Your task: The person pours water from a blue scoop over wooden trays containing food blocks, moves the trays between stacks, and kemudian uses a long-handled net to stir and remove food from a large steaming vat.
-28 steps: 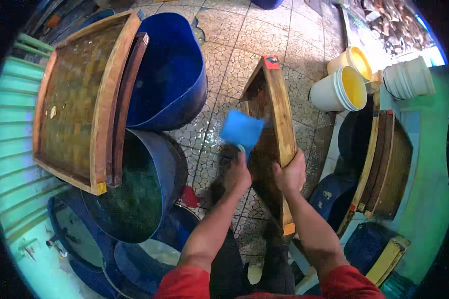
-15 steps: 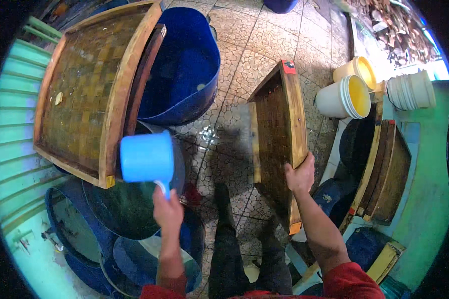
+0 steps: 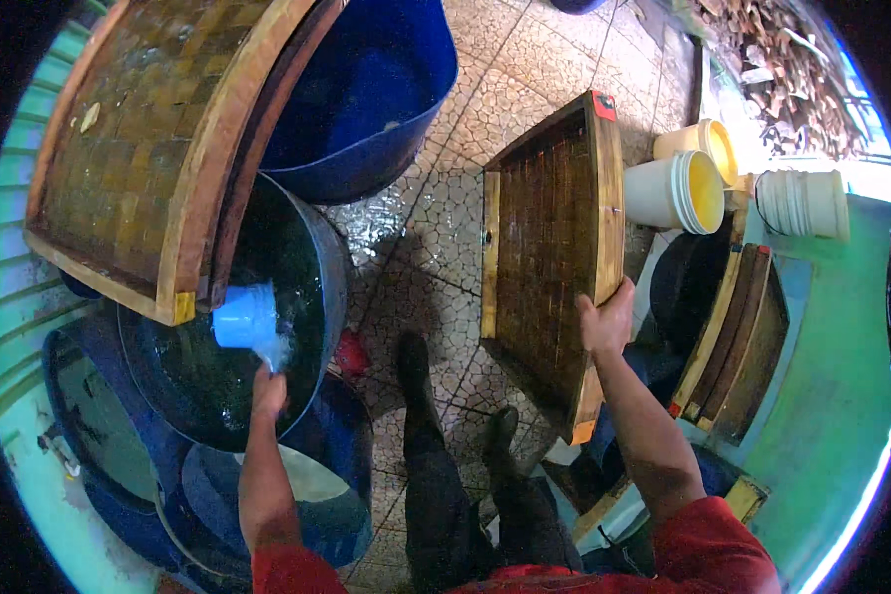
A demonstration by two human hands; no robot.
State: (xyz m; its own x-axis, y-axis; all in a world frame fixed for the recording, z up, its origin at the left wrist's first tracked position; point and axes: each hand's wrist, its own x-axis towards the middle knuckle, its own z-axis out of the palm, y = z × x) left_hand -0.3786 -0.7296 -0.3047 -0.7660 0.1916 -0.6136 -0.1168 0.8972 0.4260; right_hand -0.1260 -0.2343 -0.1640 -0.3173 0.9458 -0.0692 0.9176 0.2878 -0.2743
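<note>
Blue dipper (image 3: 243, 319) in clamped left grip (image 3: 269, 394), arm outstretched over barrel (image 3: 333, 287), right grip (image 3: 609, 322) tight on wooden tray (image 3: 544, 238)

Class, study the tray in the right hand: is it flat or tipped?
Tipped: the tray slants steeply, the rim gripped by the right hand large and near the camera, the opposite rim smaller and farther down.

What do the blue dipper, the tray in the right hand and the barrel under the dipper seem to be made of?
Dipper: likely plastic, smooth, evenly coloured blue.
Tray: its frame looks like bare wood, pale with streaky marks; its base has a brown woven pattern, possibly bamboo strips.
Barrel: probably plastic, smooth dark blue with a thin rim; painted metal not ruled out.
</note>
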